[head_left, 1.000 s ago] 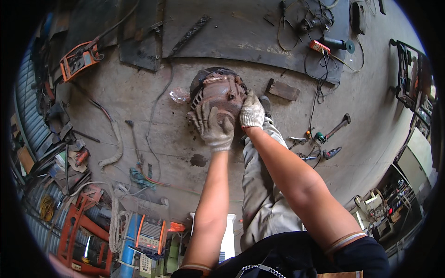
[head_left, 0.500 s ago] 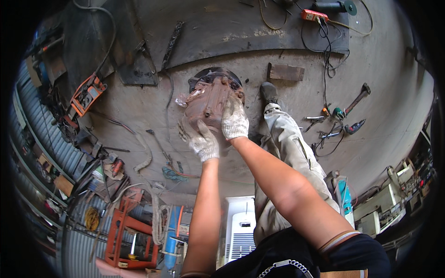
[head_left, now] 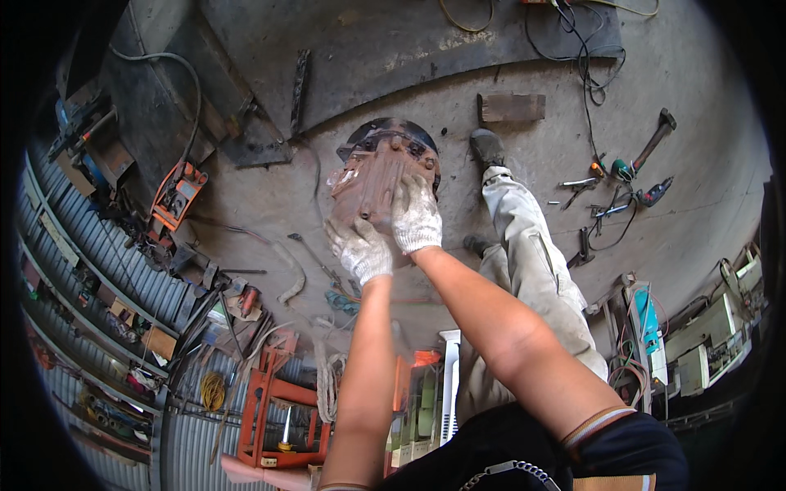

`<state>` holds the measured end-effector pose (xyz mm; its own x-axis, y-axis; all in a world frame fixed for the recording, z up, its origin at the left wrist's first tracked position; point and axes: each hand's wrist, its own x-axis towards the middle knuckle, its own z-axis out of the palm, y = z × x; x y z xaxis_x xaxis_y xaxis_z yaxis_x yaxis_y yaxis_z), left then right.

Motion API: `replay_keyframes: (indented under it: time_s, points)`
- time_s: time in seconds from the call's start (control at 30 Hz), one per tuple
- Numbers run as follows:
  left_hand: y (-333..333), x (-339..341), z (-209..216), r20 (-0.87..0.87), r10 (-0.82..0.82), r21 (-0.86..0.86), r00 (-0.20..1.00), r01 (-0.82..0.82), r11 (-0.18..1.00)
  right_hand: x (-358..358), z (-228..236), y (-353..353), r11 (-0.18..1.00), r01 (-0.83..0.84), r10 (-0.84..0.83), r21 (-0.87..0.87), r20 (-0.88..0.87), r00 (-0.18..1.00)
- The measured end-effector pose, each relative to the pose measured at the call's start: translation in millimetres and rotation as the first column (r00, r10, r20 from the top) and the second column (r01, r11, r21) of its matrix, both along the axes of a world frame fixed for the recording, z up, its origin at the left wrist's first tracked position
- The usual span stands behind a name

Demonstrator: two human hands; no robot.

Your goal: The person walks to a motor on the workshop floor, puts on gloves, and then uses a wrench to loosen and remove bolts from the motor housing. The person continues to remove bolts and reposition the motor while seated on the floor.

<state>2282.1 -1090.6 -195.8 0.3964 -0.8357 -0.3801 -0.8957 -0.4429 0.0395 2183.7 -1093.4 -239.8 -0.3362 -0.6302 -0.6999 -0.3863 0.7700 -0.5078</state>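
Grey concrete floor [head_left: 696, 172], scuffed and stained, spreads around a rusty metal housing [head_left: 375, 176], and a dark steel plate [head_left: 368, 69] covers the ground beyond the housing's far end. You have that housing lying on the floor in front of you. It is bulky and rounded, reddish brown with rust, with raised ridges along its top and a small dark fitting near its closer end. A pale, shiny patch shows on its left side, and a broad black round rim [head_left: 385, 128] closes its far end.

Your hands are in knitted work gloves, off-white and soiled with brown. Your left hand [head_left: 360, 248] lies against the near left end of the housing, fingers opened out, thumb apart. Your right hand [head_left: 417, 214] rests flat on the housing's near right part, fingers stretched toward the black rim. Both touch the metal without closing round it; how hard they press, you cannot tell from this view.

Your dark shoe [head_left: 488, 148] stands just right of the housing, and a brown block [head_left: 512, 107] lies beyond it, to the housing's far right.
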Motion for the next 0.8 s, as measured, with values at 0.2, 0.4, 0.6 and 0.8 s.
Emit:
replay_keyframes:
  time_s: [0.2, 0.4, 0.6, 0.8]
  points:
    - [-1.1, 0.9, 0.8, -0.015, -0.006, -0.022, 1.000, 0.005, 1.000, -2.1, 3.0, -2.4, 1.000, 0.004, -0.004, -0.023, -0.006, 1.000]
    - [-2.0, -2.8, 2.3, 0.026, -0.141, -0.036, 0.990, 0.142, 0.989, -2.1, 4.7, -4.1, 0.998, 0.032, -0.032, -0.045, 0.005, 0.999]
    - [1.3, 1.4, -2.5, 0.040, -0.138, -0.018, 0.990, 0.139, 0.990, -0.7, 3.7, -2.9, 0.999, 0.026, -0.027, -0.038, -0.010, 1.000]
    - [2.1, 8.6, -4.5, -0.110, -0.060, -0.068, 0.992, 0.052, 0.996, 0.3, 4.0, -3.3, 0.999, 0.030, -0.030, -0.041, -0.017, 0.999]
